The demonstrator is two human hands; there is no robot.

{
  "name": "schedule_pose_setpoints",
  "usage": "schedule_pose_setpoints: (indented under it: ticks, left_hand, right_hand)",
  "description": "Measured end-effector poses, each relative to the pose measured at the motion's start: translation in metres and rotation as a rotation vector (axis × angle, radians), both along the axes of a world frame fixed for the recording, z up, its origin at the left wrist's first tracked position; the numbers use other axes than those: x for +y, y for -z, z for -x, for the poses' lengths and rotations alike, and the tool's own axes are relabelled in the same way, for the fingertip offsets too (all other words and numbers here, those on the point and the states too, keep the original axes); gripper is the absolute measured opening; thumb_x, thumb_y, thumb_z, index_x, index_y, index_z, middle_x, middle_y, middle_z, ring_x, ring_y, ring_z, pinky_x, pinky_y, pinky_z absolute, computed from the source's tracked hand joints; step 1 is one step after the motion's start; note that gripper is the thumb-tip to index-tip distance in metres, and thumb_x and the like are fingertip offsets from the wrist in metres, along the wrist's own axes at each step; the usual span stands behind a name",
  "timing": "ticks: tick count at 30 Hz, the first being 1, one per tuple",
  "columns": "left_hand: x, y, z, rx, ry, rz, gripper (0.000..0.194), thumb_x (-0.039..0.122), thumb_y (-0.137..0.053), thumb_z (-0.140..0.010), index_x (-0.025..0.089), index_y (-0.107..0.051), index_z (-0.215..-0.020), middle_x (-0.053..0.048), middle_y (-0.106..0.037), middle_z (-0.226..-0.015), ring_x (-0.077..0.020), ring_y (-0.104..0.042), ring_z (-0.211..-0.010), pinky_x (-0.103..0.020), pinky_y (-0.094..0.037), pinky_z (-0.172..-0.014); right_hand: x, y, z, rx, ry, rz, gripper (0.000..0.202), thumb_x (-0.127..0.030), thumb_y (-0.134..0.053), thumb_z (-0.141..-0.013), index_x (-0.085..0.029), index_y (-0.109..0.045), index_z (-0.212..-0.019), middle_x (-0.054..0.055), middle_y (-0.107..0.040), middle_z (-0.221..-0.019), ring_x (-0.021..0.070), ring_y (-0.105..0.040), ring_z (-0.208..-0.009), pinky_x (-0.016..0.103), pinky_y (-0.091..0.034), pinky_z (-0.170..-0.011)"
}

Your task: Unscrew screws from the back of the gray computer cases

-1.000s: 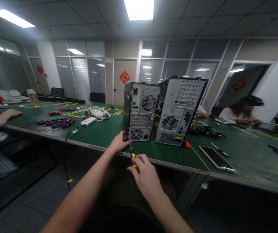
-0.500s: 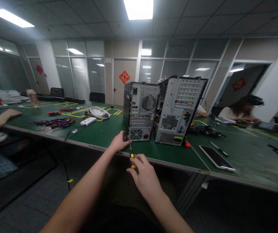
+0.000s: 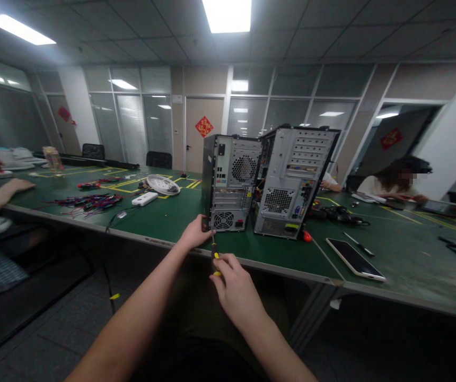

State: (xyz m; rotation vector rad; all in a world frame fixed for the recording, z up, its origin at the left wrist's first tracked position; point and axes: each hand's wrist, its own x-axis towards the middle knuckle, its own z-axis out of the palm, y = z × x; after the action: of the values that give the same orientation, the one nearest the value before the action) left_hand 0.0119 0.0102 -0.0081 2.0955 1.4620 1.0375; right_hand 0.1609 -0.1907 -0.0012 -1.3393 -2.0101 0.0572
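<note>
My right hand (image 3: 234, 284) is closed around the black and yellow handle of a screwdriver (image 3: 216, 257). The screwdriver's shaft points up to the lower left corner of the smaller computer tower (image 3: 234, 199), whose rear panel faces me. At that same corner, my left hand (image 3: 195, 233) grips the tower's edge, its thumb beside the shaft's tip. Some left fingers are hidden behind the case, and the screw or hole at the tip is too small to make out. Close on the right stands a taller, tilted-looking computer tower (image 3: 297, 180).
On the green table (image 3: 164, 220) lie a bundle of thin wires (image 3: 88, 203), a white box-like device (image 3: 145, 199) and a white round tray (image 3: 163, 184). To the right are a phone (image 3: 355, 258), a knife-like tool (image 3: 358, 244) and black cables (image 3: 343, 215). Other people sit at both sides.
My right hand and the screwdriver handle have shifted slightly, with the fingers a little more closed on the handle. My left hand stays at the tower's corner.
</note>
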Motion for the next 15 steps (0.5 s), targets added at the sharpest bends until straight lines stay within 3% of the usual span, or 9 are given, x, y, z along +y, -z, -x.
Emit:
schedule_pose_setpoints:
  ticks: [8,15]
  left_hand:
    - [-0.0002,0.0005,0.0009,-0.01,0.004,-0.022,0.056,0.036,-0.081,-0.08,0.018,-0.056,-0.127,-0.007,-0.073,-0.098,-0.021,-0.07,-0.087,-0.029,-0.051,-0.074]
    - [0.0,0.0007,0.0009,-0.007,0.014,-0.023,0.056,0.032,-0.079,-0.08,0.017,-0.055,-0.128,-0.007,-0.073,-0.097,-0.0208,-0.07,-0.085,-0.029,-0.051,-0.074]
  right_hand:
    - [0.0026,0.0022,0.0002,0.069,0.031,-0.072,0.029,-0.02,-0.067,-0.098,-0.021,-0.071,-0.126,0.01,-0.068,-0.118,0.0229,-0.073,-0.099,0.036,-0.06,-0.091]
    - [0.0038,0.0032,0.0007,0.083,0.057,-0.079,0.023,-0.023,-0.074,-0.094,-0.018,-0.07,-0.116,0.009,-0.074,-0.11,0.0261,-0.072,-0.1,0.037,-0.058,-0.09]
